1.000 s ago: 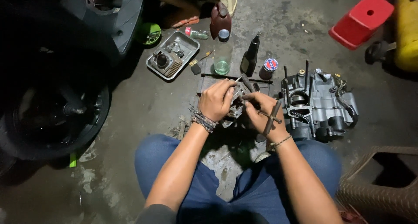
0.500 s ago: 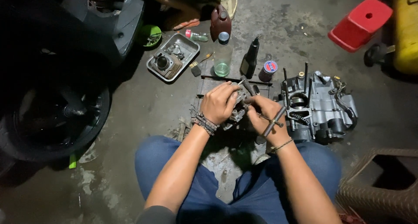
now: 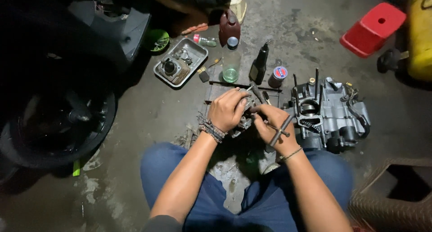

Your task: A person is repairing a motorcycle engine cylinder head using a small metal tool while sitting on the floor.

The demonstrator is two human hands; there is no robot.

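A small metal engine part (image 3: 245, 121) sits gripped under the left hand (image 3: 228, 109).

On the floor ahead of you sits a metal tray (image 3: 181, 68) of small parts, with a clear bottle (image 3: 231, 61), a dark bottle (image 3: 259, 64) and a small can (image 3: 278, 75) to its right. An engine case (image 3: 335, 112) stands farther right, a red stool (image 3: 372, 29) beyond. Far left, probably a tyre (image 3: 58, 133).

Bare concrete floor (image 3: 148, 110) left of the left hand (image 3: 228, 109) gives free passage, but engine block (image 3: 328, 112) crowds just beside the right hand (image 3: 275, 126), w/ bottles (image 3: 231, 61) and metal tray (image 3: 181, 61) blocking the far side.
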